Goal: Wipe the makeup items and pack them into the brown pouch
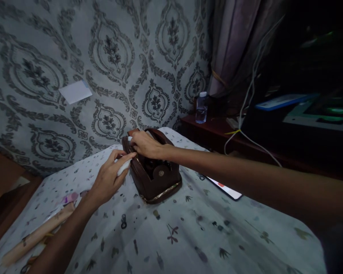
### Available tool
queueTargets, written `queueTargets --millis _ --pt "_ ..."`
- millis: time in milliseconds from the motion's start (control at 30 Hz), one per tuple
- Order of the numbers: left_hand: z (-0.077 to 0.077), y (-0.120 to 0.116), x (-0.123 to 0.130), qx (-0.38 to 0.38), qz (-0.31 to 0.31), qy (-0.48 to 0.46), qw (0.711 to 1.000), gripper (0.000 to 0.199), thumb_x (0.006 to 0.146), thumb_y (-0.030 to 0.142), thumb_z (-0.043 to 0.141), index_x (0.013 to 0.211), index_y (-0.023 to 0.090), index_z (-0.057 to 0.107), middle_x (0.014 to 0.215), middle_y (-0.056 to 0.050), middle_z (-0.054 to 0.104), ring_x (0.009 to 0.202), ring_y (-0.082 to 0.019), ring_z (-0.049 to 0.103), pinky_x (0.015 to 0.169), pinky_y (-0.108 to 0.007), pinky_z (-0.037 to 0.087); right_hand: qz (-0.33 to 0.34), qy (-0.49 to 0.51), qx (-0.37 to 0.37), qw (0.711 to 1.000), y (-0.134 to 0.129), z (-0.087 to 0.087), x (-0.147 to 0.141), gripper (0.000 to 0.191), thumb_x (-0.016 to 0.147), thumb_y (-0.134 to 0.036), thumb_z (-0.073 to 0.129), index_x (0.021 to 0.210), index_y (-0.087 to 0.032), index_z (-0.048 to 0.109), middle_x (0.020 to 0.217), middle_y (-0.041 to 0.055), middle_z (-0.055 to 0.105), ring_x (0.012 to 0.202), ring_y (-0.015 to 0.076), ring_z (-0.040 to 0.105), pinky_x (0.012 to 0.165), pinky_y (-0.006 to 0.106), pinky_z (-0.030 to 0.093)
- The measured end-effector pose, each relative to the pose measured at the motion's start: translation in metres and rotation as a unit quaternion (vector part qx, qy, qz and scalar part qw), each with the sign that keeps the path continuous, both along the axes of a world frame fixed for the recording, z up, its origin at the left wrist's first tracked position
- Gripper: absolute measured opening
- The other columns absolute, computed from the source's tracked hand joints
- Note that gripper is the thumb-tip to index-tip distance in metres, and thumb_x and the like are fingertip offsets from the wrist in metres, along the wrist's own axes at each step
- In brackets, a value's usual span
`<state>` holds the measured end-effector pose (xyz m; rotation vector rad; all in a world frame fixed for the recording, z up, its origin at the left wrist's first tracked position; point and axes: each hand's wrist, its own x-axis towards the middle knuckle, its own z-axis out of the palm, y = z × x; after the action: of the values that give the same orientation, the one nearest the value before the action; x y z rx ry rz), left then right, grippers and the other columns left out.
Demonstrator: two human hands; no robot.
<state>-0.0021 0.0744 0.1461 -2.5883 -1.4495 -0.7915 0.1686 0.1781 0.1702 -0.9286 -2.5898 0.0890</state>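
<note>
A dark brown handbag (pixel 160 182) with a gold-toned zipper lies unzipped on the patterned bed sheet. My right hand (pixel 147 144) reaches over its opening, fingers curled down at the far left rim; the fingertips are hidden. A small pale-blue and white piece (pixel 129 139) shows beside those fingers, but I cannot tell whether they grip it. On the bag's left side, my left hand (pixel 111 177) is closed, thumb and forefinger at the rim. A white, soft-looking wad (pixel 124 166), perhaps tissue, sits in its grasp.
To the right a phone-like device (pixel 227 188) with a lit screen rests on the bed, partly under my right forearm. Pinkish and beige items (pixel 40 234) lie at left. A clear bottle (pixel 201 107) and white cables (pixel 250 89) are by the dark red table (pixel 188 121).
</note>
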Motion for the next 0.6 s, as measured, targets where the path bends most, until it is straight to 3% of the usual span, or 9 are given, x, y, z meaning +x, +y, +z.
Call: queueTargets --millis 233,433,600 --pt "0.001 -0.001 0.001 -0.009 0.006 0.006 1.0 0.041 0.099 0.027 0.04 0.136 0.025 0.056 0.115 -0.009 0.051 0.104 -0.021 0.054 0.091 -0.034 0.048 -0.015 0.111 -0.042 0.993 0.006 0.0 0.013 0.023 0.084 -0.009 0.055 0.091 -0.012 0.076 0.093 0.0085 0.075 0.086 0.0167 0.067 0.078 0.023 0.045" --pt "0.002 -0.003 0.0 -0.018 -0.001 -0.009 1.0 0.043 0.098 0.023 0.039 0.138 0.024 0.054 0.117 -0.009 0.052 0.109 -0.021 0.054 0.096 -0.036 0.047 -0.062 0.223 -0.127 0.965 0.0 0.003 0.042 0.023 0.085 -0.012 0.053 0.094 -0.011 0.074 0.073 0.0041 0.073 0.065 0.0137 0.066 0.065 0.021 0.047" --pt "-0.003 -0.016 -0.01 -0.022 0.021 -0.04 0.999 0.044 0.1 0.028 0.039 0.143 0.025 0.043 0.118 -0.009 0.056 0.113 -0.021 0.055 0.098 -0.035 0.046 -0.083 0.272 -0.098 0.954 -0.02 0.002 0.059 0.018 0.083 -0.011 0.056 0.087 -0.011 0.074 0.08 0.0069 0.073 0.072 0.0147 0.066 0.067 0.022 0.047"
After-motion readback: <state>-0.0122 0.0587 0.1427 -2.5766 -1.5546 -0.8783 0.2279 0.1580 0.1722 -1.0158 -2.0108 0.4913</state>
